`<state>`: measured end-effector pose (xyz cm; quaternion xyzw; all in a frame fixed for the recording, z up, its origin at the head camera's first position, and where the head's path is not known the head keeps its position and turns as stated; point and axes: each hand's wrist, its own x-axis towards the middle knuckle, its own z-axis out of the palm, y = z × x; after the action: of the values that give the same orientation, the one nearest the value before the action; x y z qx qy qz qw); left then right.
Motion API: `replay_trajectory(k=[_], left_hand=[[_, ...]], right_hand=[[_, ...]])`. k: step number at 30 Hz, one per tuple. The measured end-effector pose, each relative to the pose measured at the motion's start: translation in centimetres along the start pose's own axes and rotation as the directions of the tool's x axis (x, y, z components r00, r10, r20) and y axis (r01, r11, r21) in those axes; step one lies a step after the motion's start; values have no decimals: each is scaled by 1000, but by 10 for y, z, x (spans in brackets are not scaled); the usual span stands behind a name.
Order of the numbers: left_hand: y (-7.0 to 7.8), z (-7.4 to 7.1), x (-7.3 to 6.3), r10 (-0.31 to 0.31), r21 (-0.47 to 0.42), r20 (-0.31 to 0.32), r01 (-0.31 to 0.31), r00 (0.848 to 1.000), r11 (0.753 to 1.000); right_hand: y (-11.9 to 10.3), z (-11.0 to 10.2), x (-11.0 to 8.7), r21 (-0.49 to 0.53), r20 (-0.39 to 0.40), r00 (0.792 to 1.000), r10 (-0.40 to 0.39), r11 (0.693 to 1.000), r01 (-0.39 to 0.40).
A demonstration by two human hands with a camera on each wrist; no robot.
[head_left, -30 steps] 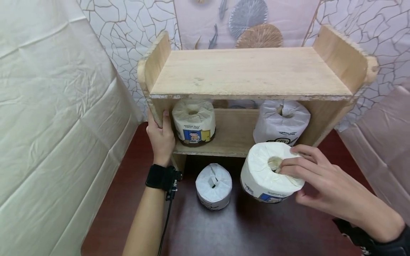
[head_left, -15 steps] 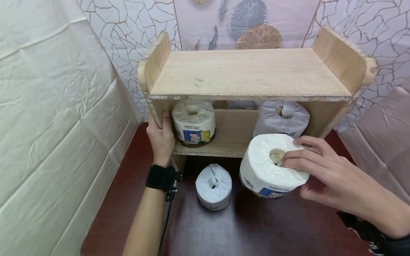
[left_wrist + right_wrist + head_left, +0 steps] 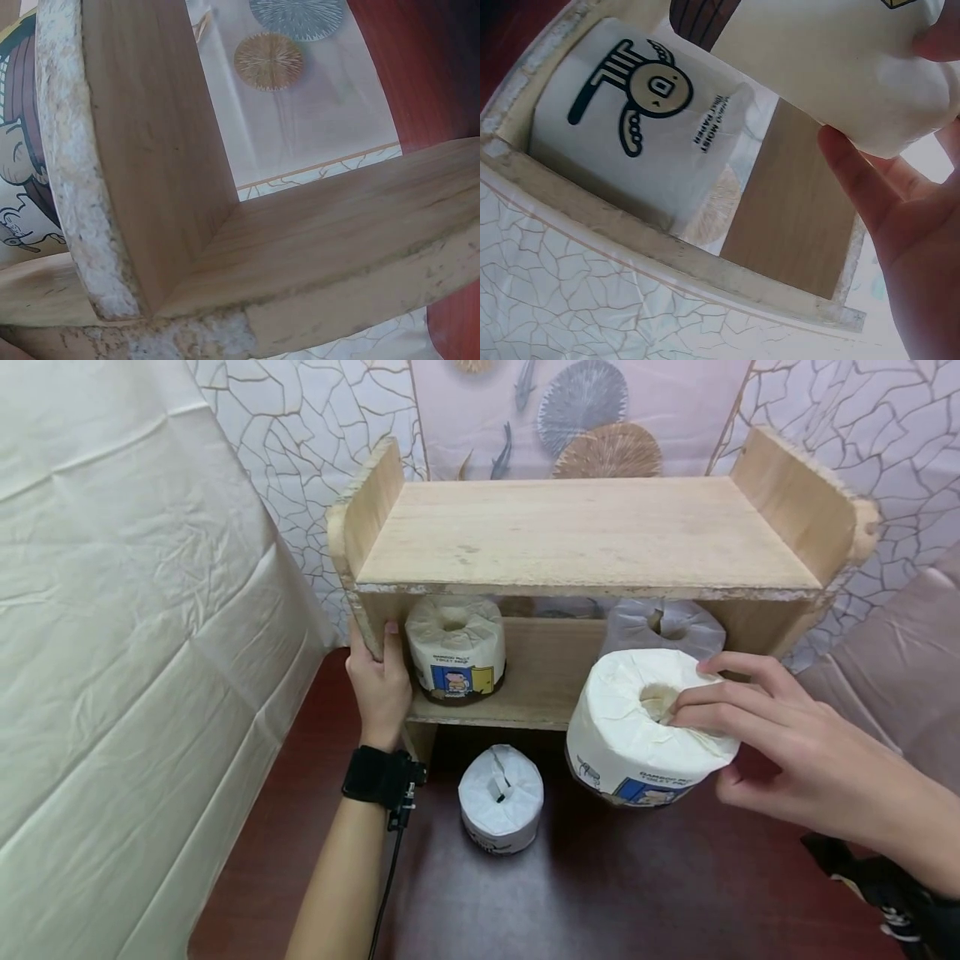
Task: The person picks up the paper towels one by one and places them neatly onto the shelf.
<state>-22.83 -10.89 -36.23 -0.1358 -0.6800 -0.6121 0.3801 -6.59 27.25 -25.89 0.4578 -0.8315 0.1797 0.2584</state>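
My right hand holds a cream-wrapped toilet roll, fingers hooked into its core hole and thumb against its side. The roll hangs tilted in front of the wooden shelf unit. My left hand grips the unit's left side panel, thumb on the inner face. On the middle board, a cream toilet roll stands at the left, near that thumb. A white toilet roll sits at the board's right end, partly hidden behind the held roll in the head view.
Below, at the front of the bottom level, another white toilet roll stands on the dark red tabletop. Pale cloth hangs along the left side, and a patterned backdrop rises behind the unit. A cable trails from the left wrist.
My right hand has raised the held roll and moved it slightly right, so it now covers more of the white roll behind. The left hand keeps its grip on the panel.
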Motion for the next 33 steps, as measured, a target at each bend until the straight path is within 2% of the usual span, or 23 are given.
replay_trajectory(k=[11,26,33], left_hand=[[1,1,2,32,15,-6,-32,999,999],[1,2,-2,-2,-3,4,2,1000,1000],[1,1,-1,18,7,-6,-17,1000,1000]], right_hand=[[-2,-20,8,-69,67,997,48,997,-44],[-1,-34,16,-99,71,996,49,994,-42],[0,-42,23,-91,79,995,57,995,-50]])
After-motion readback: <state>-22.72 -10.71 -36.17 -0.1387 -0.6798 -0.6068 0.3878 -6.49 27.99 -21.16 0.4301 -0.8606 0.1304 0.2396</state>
